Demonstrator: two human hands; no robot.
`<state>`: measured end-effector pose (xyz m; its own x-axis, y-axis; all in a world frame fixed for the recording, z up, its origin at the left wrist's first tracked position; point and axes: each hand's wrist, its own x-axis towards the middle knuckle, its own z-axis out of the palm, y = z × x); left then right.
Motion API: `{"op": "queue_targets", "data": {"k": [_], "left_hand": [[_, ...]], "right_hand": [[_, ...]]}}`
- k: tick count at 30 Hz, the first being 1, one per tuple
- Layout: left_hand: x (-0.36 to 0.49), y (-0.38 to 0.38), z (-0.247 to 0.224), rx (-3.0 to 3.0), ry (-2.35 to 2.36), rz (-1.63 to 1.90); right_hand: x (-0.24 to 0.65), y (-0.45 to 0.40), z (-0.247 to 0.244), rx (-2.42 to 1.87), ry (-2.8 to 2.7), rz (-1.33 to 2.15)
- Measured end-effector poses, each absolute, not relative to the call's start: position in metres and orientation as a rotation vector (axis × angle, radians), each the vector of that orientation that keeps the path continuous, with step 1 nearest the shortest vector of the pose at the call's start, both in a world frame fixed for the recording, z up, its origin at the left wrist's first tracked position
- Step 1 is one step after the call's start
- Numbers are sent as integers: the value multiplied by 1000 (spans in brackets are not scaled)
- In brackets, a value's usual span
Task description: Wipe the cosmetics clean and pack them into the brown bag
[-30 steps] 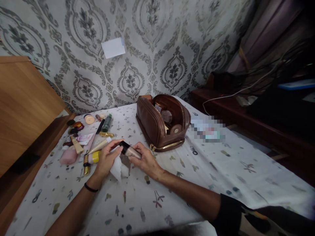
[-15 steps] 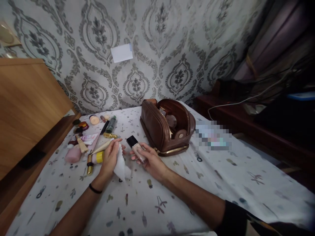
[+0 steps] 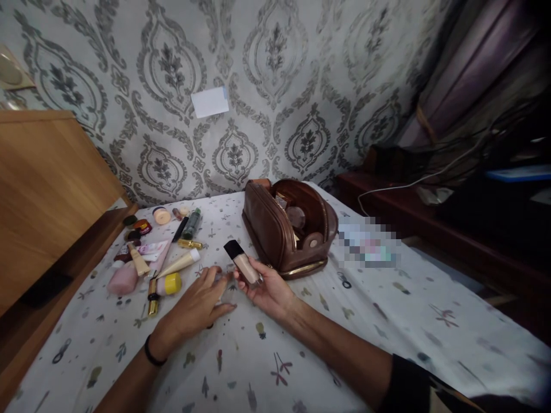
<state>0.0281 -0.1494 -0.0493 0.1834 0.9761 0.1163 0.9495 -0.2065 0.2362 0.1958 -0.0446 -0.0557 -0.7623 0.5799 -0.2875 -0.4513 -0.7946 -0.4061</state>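
Observation:
A foundation bottle (image 3: 245,267) with a black cap and beige contents is gripped in my right hand (image 3: 271,292), tilted with its cap up and left. My left hand (image 3: 198,304) is palm down low over the table, fingers apart. Something white, likely a wipe (image 3: 228,292), shows between its thumb and forefinger on the white cloth; the rest is hidden. Just beyond my right hand stands a brown leather cosmetic bag (image 3: 275,229), its top unzipped and several items inside. Left of my left hand lie a yellow-capped bottle (image 3: 169,284) and a cream tube (image 3: 178,263).
Several more cosmetics, among them a pink bottle (image 3: 123,280), a green bottle (image 3: 191,223) and a gold tube (image 3: 189,244), lie at the left. A wooden cabinet (image 3: 51,189) borders that side. A blurred-out item (image 3: 370,244) is right of the bag.
My left hand has turned from holding the white wipe upright to palm down, lowering it to the table. My right hand still holds the foundation bottle, nearly in place. The view has shifted slightly.

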Motion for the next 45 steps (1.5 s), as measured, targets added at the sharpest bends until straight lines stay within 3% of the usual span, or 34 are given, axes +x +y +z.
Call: {"op": "queue_targets", "data": {"k": [10,18,26,34,45], "left_hand": [[39,-140,-32,2119,2168,1354],[48,-138,-46,2096,2038,1211],[38,-135,-31,1789,2075,1439],[31,-131,-30,1284,1929,1666],[42,-136,-42,1686,1954,1424]], "right_hand": [[192,-57,-52,-625,-651,2425],[194,-72,-48,-534,-1010,2467],[192,-73,-55,-471,-1201,2465],[194,-73,-48,-396,-990,2575],[194,-74,-48,-468,-794,2594]]}}
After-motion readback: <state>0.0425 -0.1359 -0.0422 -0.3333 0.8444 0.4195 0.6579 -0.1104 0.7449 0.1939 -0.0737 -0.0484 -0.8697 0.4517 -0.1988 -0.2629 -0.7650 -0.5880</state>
